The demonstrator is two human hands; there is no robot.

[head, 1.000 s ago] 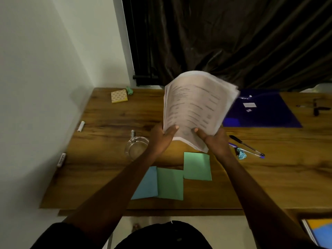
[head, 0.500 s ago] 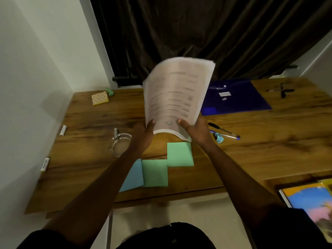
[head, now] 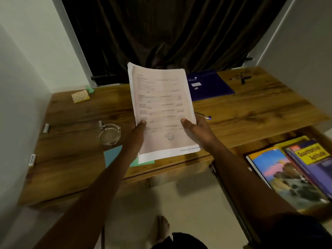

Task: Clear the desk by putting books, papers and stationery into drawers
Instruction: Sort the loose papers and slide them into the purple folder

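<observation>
I hold a stack of printed papers (head: 161, 108) above the wooden desk (head: 251, 114), its sheets squared up and facing me. My left hand (head: 137, 133) grips the stack's lower left edge, thumb on top. My right hand (head: 196, 131) grips the lower right edge. At the lower right an open drawer (head: 265, 142) holds colourful books (head: 287, 175). Blue and green paper sheets (head: 113, 155) lie on the desk under my left forearm, partly hidden. A pen (head: 204, 116) pokes out behind my right hand.
A glass ashtray (head: 108, 134) sits left of my hands. A yellow sticky-note pad (head: 80, 96) lies at the back left, two white markers (head: 46, 127) along the left edge. A dark blue folder (head: 210, 85) and black clips (head: 241, 78) lie at the back right. Dark curtain behind.
The paper stack has come down and toward me, its sheets now aligned. My view has swung right, bringing the open drawer with books into sight.
</observation>
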